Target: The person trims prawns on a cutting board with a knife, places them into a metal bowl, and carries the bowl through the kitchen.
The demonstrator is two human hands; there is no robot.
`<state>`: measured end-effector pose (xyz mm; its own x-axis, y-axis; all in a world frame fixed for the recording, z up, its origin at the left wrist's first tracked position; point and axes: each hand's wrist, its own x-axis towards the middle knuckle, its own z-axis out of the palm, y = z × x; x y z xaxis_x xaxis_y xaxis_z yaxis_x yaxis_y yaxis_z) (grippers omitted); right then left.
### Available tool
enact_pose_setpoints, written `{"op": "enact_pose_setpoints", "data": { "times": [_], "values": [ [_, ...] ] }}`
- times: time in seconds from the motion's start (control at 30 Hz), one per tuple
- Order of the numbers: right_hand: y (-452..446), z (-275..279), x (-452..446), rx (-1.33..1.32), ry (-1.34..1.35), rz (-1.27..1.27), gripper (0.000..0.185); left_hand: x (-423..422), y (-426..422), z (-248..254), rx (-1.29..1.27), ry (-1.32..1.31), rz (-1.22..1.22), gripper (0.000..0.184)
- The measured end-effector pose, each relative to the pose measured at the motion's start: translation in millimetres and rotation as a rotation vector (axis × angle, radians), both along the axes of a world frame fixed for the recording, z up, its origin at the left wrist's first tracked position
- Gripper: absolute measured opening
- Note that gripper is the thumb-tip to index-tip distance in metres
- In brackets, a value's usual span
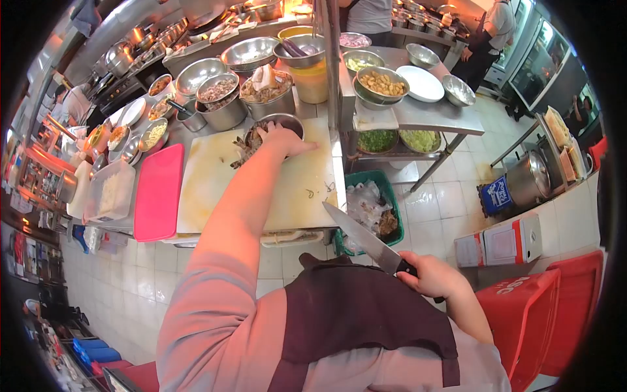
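Note:
My left hand (281, 139) reaches across a pale cutting board (215, 176) to the near side of a metal bowl (294, 123). Its thumb is stretched out to the right, and its fingers lie over dark, raw-looking shrimp (243, 151) piled at the bowl's left side. Whether the fingertips pinch any of the shrimp is hidden. My right hand (428, 274) is closed round the black handle of a large kitchen knife (362, 236). The blade points up and left, its tip by the board's front right corner. Small dark scraps (320, 192) lie on the board's right part.
Left of the board are a pink board (159, 193) and a clear plastic container (112, 191). Metal bowls and a pot of meat (268, 98) stand behind. A green bin (392, 228) sits below right. A red bin (519, 313) stands at my right. Co-workers (375, 18) stand behind.

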<state>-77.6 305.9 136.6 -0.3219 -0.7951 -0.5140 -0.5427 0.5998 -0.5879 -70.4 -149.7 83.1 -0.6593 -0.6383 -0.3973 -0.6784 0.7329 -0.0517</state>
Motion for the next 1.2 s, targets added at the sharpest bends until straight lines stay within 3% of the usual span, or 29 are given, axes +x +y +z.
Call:
{"op": "enact_pose_setpoints", "data": {
  "times": [0.27, 0.4, 0.67, 0.87, 0.97, 1.0, 1.1, 1.13, 1.2],
  "values": [
    [-3.7, -8.1, -5.5, -0.002, 0.036, 0.014, 0.048, 22.0, -13.0, -18.3, -0.01, 0.41, -0.074, 0.074],
    [-7.2, -5.5, -6.2, -0.01, 0.058, 0.019, 0.045, 34.2, -26.1, 0.9, 0.039, 0.608, -0.07, 0.054],
    [-2.6, -24.1, -13.6, -0.02, 0.026, 0.001, 0.046, 116.9, 13.2, 26.9, 0.658, 0.945, 0.318, 0.022],
    [-11.6, -62.5, -36.4, -0.208, -0.031, 0.093, 0.043, 176.5, 63.1, -40.7, 0.97, 1.187, 0.696, 0.027],
    [-29.1, -68.9, -38.4, -0.318, -0.061, 0.063, 0.041, 196.3, 73.3, -65.1, 0.563, 0.915, 0.63, 0.035],
    [-35.4, -70.9, -40.4, -0.336, -0.074, 0.081, 0.038, 202.9, 78.7, -60.2, 0.287, 0.796, 0.509, 0.04],
    [-55.3, -71.9, -41.5, -0.266, -0.294, 0.0, 0.035, 207.8, 95.7, -34.6, 0.009, 0.8, 0.239, 0.04],
    [-62.7, -77.6, -39.5, -0.367, -0.308, 0.04, 0.031, 208.1, 94.9, -36.7, -0.032, 0.816, 0.085, 0.039],
    [-68.8, -63.6, -33.9, -0.249, -0.35, 0.025, 0.031, 202.7, 85.1, -41.5, -0.117, 0.843, -0.229, 0.038]
  ]
}}
